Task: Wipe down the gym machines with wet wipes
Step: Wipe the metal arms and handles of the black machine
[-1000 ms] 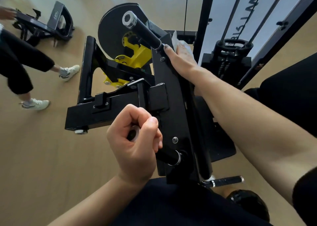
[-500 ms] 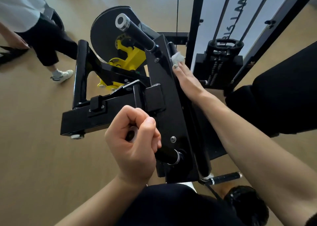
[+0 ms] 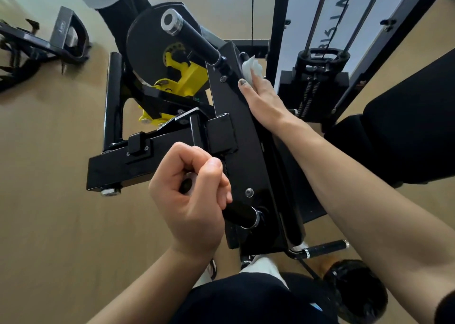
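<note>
Left hand (image 3: 194, 200): fist round near handle (image 3: 240, 216), steadying the arm.
Right hand (image 3: 263, 97): fingers flat, pressing wipe (image 3: 251, 67) on plate edge (image 3: 246, 136) at 1 o'clock; fingertips probably hidden.

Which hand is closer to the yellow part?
Right. The right hand presses a white wipe just beside the yellow part; the left hand grips the near handle, farther away.

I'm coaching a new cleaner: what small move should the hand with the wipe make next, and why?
Probably slide the right hand and its wet wipe back along the black arm plate; the wipe sits at its far end, while the left hand grips the near handle.
</note>
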`<state>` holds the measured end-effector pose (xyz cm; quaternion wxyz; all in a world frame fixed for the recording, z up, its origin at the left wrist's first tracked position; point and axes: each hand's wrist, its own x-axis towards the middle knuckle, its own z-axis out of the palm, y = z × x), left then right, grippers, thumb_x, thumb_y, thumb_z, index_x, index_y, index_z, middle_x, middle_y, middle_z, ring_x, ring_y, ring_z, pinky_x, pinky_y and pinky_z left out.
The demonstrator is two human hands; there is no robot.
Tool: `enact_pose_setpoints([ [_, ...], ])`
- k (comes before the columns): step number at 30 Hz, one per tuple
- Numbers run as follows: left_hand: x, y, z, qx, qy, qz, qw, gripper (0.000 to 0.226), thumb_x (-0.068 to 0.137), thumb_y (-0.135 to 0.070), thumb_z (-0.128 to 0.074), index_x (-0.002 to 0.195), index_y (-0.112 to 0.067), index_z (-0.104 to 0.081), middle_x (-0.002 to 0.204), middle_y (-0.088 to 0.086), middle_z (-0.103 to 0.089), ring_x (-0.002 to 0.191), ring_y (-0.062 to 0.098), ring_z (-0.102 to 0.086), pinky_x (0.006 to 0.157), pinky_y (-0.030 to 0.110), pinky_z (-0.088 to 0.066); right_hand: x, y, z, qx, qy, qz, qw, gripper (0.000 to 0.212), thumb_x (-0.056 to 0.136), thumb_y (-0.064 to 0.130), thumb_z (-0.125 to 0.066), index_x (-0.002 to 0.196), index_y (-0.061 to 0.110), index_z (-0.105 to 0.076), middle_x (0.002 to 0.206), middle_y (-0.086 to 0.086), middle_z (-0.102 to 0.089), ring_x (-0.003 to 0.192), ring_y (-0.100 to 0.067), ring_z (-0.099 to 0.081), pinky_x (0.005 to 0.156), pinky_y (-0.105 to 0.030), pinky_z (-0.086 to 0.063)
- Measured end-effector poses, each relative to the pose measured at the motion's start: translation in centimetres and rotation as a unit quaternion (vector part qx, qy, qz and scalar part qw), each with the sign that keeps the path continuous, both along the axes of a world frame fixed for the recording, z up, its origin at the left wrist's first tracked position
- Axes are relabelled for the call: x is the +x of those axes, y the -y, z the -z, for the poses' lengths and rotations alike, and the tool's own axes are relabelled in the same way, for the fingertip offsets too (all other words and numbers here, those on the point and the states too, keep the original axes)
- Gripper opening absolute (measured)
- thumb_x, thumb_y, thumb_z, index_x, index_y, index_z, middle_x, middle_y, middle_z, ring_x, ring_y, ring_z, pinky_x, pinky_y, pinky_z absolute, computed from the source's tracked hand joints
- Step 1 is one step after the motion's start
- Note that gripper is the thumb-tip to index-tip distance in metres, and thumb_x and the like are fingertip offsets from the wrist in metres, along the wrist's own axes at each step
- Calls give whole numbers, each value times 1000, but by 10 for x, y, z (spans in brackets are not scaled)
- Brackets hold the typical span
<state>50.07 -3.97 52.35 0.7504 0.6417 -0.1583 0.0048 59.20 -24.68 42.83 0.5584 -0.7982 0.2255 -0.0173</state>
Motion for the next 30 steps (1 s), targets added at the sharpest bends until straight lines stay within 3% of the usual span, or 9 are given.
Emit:
enact_pose_setpoints([
  [7, -1, 0, 0, -3, -2, -6, 1000, 30, 83, 13, -44, 68, -13, -46, 51, 9, -44, 35, 17, -38, 43, 28, -35, -5, -1, -1, 7, 32, 1, 999, 49, 105, 55, -41, 151, 55, -25, 162, -4, -25, 147, -30, -31, 116, -50, -30],
  [11, -1, 0, -1, -2, 1, -8, 1000, 31, 83, 13, -44, 68, -14, -46, 52, 8, -44, 35, 16, -38, 43, 27, -36, -3, 1, 1, 9, 32, -18, 999, 49, 104, 58, -39, 151, 61, -26, 163, 1, -23, 152, -24, -24, 119, -44, -23],
  [15, -1, 0, 1, 4, 1, -12, 1000, 31, 83, 13, -44, 68, -14, -45, 52, 6, -45, 35, 16, -39, 44, 28, -36, 7, 7, 9, -20, 4, -9, 1000, 58, 105, 60, -31, 160, 43, -22, 171, 9, -15, 157, -10, -6, 128, -39, -6],
  [17, -1, 0, 0, 4, 3, -11, 1000, 31, 83, 12, -44, 68, -14, -45, 53, 6, -45, 35, 15, -39, 43, 29, -36, 10, 10, 10, -16, -1, 7, 1000, 55, 108, 53, -28, 161, 37, -26, 170, 11, -17, 157, -7, -7, 127, -32, -3],
  [23, 0, 1, 0, 1, 12, -13, 1000, 32, 82, 14, -43, 68, -14, -45, 53, 5, -45, 34, 15, -38, 42, 27, -35, -8, 3, 9, -3, 24, 62, 998, 47, 110, 41, -34, 157, 34, -37, 163, 8, -36, 152, -12, -27, 119, -22, -16],
  [26, 1, 2, 1, -1, 14, -15, 1000, 33, 82, 14, -43, 67, -15, -45, 53, 4, -45, 34, 13, -38, 42, 27, -35, -30, -2, 12, -22, 13, 68, 997, 46, 110, 42, -35, 156, 39, -37, 157, -5, -47, 147, -21, -37, 102, -17, -25],
  [30, 0, 2, 1, 0, 12, -15, 1000, 32, 82, 14, -42, 67, -15, -44, 54, 4, -46, 34, 13, -38, 43, 27, -34, -62, -12, 17, -5, 25, 82, 996, 48, 109, 40, -42, 155, 26, -44, 158, 3, -46, 147, -8, -35, 106, -7, -23],
])
